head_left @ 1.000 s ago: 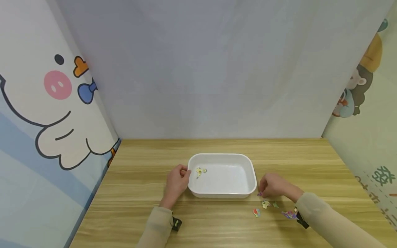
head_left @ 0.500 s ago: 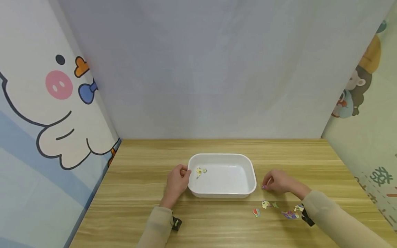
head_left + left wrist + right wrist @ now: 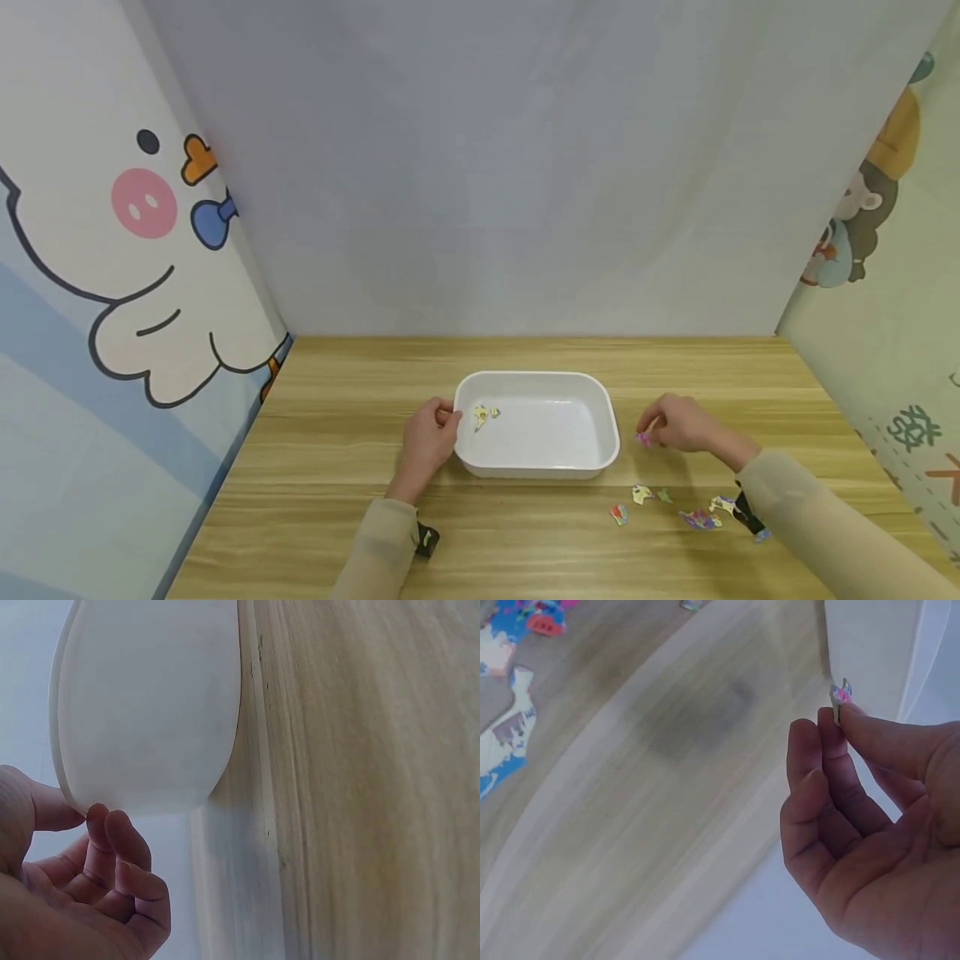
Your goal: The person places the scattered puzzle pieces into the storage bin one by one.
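Observation:
A white rectangular plastic basin (image 3: 537,472) stands on the wooden table. Thumb and fingertips of my left hand (image 3: 427,446) pinch its left rim; the left wrist view shows this grip on the basin wall (image 3: 150,712) up close. Right of the basin, my right hand (image 3: 681,425) pinches a small pink puzzle piece (image 3: 642,438) between thumb and index finger, raised over the table. In the right wrist view this thin, printed piece (image 3: 842,694) sticks up from the fingertips, partly hidden by them. Two pale yellow pieces (image 3: 481,416) lie inside the basin at its left.
Several loose puzzle pieces lie on the table (image 3: 525,542) at front right: a red and blue one (image 3: 618,514), a yellow one (image 3: 642,494), a green one (image 3: 664,495) and a purple one (image 3: 697,520). More lie by the right wrist's black camera (image 3: 747,512). A grey curtain (image 3: 480,208) hangs behind.
My right hand has lifted the pink piece from beside the basin's front right corner and moved it away from me and slightly right. The left hand and basin have stayed put.

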Available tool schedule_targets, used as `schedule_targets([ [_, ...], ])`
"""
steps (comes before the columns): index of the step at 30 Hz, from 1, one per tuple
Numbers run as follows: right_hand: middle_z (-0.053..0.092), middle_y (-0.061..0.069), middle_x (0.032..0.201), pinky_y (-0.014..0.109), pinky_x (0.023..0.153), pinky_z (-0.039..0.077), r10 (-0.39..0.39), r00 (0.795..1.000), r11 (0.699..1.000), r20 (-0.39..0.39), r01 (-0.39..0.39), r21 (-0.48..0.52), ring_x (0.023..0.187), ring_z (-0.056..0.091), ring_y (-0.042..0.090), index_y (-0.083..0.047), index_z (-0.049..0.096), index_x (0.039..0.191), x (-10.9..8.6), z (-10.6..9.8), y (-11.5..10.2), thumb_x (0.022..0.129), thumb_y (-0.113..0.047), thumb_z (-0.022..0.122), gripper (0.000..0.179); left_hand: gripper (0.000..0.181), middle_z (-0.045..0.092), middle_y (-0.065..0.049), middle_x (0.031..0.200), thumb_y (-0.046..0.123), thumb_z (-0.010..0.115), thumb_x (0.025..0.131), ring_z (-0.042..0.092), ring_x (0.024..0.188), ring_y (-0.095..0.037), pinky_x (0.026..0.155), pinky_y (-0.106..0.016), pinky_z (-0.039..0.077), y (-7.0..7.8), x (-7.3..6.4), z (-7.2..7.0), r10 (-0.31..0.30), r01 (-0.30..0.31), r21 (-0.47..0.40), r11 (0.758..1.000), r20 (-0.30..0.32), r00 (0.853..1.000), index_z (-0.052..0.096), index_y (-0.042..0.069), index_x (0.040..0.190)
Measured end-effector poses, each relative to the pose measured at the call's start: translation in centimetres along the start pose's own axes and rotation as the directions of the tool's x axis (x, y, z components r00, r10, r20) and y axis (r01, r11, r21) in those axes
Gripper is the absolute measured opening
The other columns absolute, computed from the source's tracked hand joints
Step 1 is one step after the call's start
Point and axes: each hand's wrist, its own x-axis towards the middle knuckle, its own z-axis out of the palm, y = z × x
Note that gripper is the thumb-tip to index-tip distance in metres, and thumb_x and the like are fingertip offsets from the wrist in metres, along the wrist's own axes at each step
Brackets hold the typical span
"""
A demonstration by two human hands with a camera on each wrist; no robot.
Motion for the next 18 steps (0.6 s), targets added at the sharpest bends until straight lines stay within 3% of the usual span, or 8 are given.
schedule_targets([
  [18, 0.070, 0.006, 0.076, 0.026, 0.053, 0.047, -0.052, 0.998, 0.995, -0.036, 0.048, -0.087, 0.060, 0.060, 0.011, -0.003, 0.071, 0.085, 1.8, -2.3, -2.4, 0.080, -0.003, 0.067, 0.007, 0.018, 0.061, -0.004, 0.076, 0.019, 0.061, 0.089, 0.054, 0.066, -0.015, 0.057, -0.025, 0.045, 0.1, 0.1, -0.1, -0.009, 0.009, -0.002, 1.000, 0.014, 1.000, 0.064, 0.004, 0.099],
])
